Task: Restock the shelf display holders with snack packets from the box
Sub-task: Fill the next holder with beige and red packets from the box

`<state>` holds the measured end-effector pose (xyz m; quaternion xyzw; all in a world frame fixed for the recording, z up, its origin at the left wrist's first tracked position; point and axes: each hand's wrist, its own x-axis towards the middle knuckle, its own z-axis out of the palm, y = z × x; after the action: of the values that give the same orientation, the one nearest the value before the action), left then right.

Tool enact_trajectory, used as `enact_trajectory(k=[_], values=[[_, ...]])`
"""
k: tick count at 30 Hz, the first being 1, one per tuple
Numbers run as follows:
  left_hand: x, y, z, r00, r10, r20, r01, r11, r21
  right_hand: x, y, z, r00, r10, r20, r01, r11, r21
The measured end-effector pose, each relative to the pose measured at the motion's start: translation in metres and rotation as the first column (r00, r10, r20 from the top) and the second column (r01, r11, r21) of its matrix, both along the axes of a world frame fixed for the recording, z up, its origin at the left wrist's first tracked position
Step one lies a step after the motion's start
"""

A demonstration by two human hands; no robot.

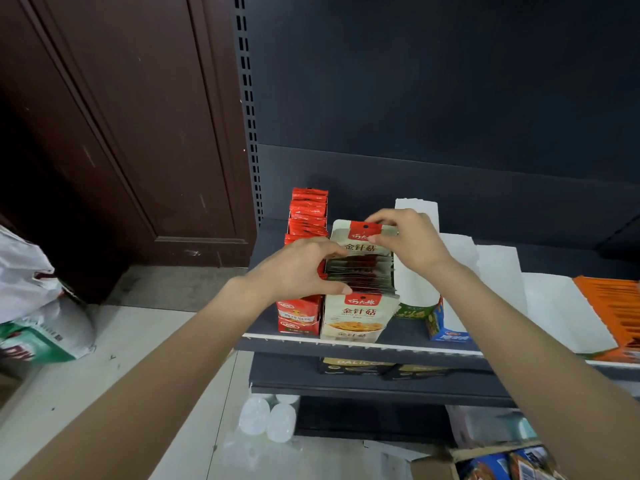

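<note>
A cream display holder (pixel 353 318) with a red logo stands at the front of the dark shelf (pixel 346 346). It is packed with a row of cream snack packets (pixel 362 271). My left hand (pixel 304 268) presses the left side of that row, thumb on the front packets. My right hand (pixel 407 240) pinches the top edge of the rearmost packet (pixel 360 242), which stands upright. To the left stands a red holder (pixel 299 317) filled with red packets (pixel 308 211). The cardboard box (pixel 498 464) with more packets shows at the bottom right.
White empty holders (pixel 460 271) stand to the right of the cream one, with a blue holder (pixel 445 332) and an orange one (pixel 613 306) beyond. Dark boxes (pixel 356 367) lie on the lower shelf. Plastic bottles (pixel 268 419) stand on the floor. Bags (pixel 31 306) lie at left beside a brown door (pixel 121 133).
</note>
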<state>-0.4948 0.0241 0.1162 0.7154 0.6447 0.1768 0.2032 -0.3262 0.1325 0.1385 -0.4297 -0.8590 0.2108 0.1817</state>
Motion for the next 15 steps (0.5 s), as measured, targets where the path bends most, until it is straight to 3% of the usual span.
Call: enact_trajectory(k=[6,10,15], values=[[0.001,0.001,0.001,1.000,0.001,-0.021,-0.001,1.000,0.005,-0.007,-0.010,-0.001,0.939,0.038,0.343,-0.130,0.960,0.249],[0.001,0.003,0.002,0.999,-0.018,-0.047,0.018,1.000,-0.013,-0.012,-0.011,-0.006,0.876,0.036,0.482,-0.155,0.966,0.209],[0.003,0.002,0.000,0.998,-0.014,-0.054,0.012,0.999,-0.044,-0.021,-0.006,-0.009,0.882,0.012,0.470,-0.095,0.984,0.152]])
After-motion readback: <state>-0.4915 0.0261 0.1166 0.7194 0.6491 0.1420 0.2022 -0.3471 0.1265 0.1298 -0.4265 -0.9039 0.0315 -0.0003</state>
